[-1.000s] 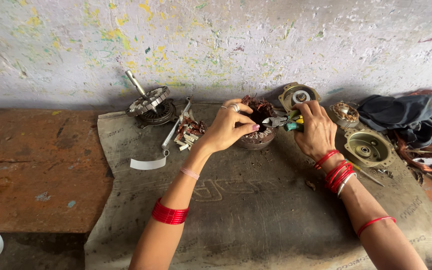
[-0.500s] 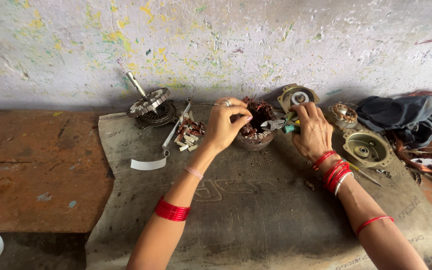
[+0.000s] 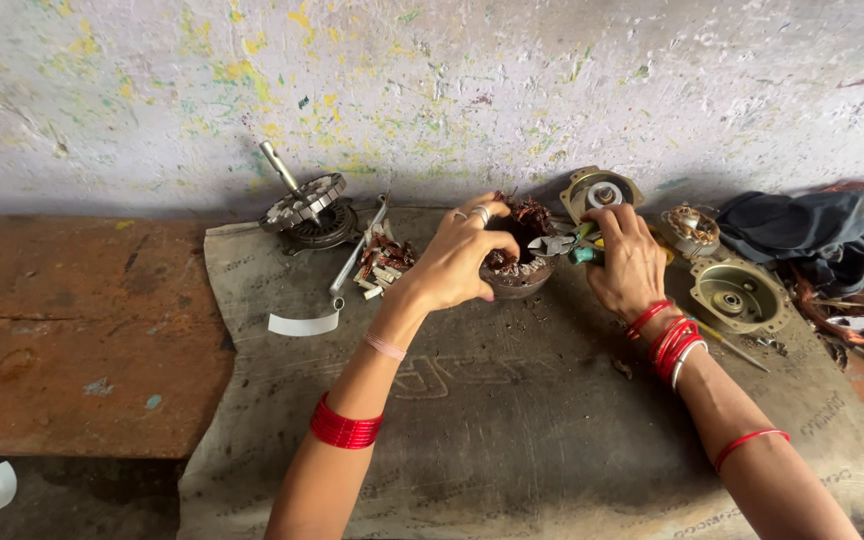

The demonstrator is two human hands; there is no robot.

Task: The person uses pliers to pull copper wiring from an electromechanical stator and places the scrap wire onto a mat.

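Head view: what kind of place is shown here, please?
Probably a small motor repair workplace on the floor: a wound stator under the left hand, pliers in the right hand, a rotor with shaft, and metal end covers on a sack mat.

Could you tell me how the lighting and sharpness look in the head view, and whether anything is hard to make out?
Head view: soft, even light, no glare; a dark shadow band runs along the foot of the wall. The left hand and the right hand are sharp. The motor stator between them is dim inside, its windings hard to read. Straight edges bow slightly toward the frame's sides.
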